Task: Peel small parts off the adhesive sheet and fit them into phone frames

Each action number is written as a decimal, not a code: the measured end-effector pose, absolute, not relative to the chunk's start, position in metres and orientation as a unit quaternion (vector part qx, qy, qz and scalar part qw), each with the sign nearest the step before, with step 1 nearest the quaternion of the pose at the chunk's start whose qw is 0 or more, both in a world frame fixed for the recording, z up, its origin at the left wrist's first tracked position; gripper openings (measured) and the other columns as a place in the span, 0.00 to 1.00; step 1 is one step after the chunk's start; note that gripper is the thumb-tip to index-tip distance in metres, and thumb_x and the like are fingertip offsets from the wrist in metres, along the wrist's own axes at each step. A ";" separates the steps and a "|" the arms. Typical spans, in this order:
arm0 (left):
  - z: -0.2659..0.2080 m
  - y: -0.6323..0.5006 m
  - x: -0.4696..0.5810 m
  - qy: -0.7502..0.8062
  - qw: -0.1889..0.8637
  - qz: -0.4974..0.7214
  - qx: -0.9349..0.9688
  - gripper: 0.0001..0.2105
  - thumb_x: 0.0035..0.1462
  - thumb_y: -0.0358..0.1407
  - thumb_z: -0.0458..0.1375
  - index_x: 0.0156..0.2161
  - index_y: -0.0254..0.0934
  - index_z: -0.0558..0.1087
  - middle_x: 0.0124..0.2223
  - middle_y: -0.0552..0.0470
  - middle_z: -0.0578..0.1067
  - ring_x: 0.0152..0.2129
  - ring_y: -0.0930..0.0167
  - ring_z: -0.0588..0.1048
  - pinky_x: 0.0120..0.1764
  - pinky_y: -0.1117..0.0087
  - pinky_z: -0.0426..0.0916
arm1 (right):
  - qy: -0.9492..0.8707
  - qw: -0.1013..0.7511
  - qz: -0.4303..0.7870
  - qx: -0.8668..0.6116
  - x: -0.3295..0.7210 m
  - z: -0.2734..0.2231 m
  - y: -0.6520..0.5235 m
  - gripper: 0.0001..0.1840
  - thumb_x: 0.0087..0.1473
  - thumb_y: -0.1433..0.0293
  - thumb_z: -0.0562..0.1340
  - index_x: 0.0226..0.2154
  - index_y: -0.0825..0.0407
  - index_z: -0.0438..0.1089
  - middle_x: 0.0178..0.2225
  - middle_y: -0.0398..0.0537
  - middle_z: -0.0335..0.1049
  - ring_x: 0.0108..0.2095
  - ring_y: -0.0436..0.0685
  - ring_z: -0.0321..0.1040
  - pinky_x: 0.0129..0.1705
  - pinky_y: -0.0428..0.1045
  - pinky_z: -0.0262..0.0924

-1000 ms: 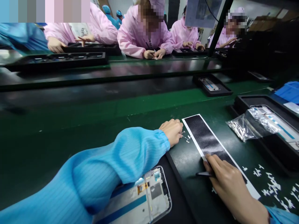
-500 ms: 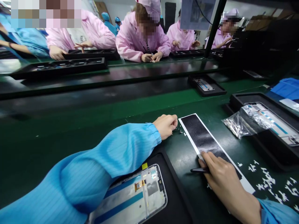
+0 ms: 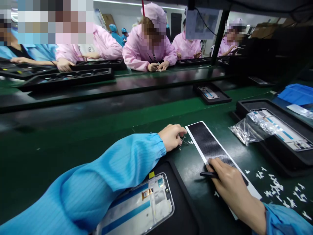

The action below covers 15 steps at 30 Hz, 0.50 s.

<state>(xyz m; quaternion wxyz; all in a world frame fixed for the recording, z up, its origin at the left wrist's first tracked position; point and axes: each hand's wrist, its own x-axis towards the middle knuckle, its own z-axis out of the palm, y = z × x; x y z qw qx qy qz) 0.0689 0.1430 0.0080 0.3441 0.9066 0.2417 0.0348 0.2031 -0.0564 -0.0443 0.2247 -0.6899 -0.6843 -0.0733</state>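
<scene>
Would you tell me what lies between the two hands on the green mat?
In the head view, between the left hand and right hand lie tiny white parts and the black strip.

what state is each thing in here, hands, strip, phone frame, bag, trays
left hand: fingers curled, pinching at small white bits beside the strip
right hand: resting on the strip, holding a thin dark tool
black strip: flat on the green table
phone frame: lying open side up in a black tray
plastic bag: crumpled, lying over the edge of the right tray
white scraps: scattered loose on the table
</scene>
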 end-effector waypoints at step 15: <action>0.057 0.117 0.067 0.238 0.438 0.097 0.861 0.12 0.46 0.21 0.57 0.39 0.27 0.75 0.26 0.54 0.75 0.24 0.75 0.73 0.31 0.76 0.69 | -0.684 0.222 -0.077 -0.691 0.208 -0.060 -0.054 0.12 0.52 0.80 0.46 0.26 0.49 0.56 0.23 0.41 0.61 0.22 0.53 0.62 0.24 0.48 0.51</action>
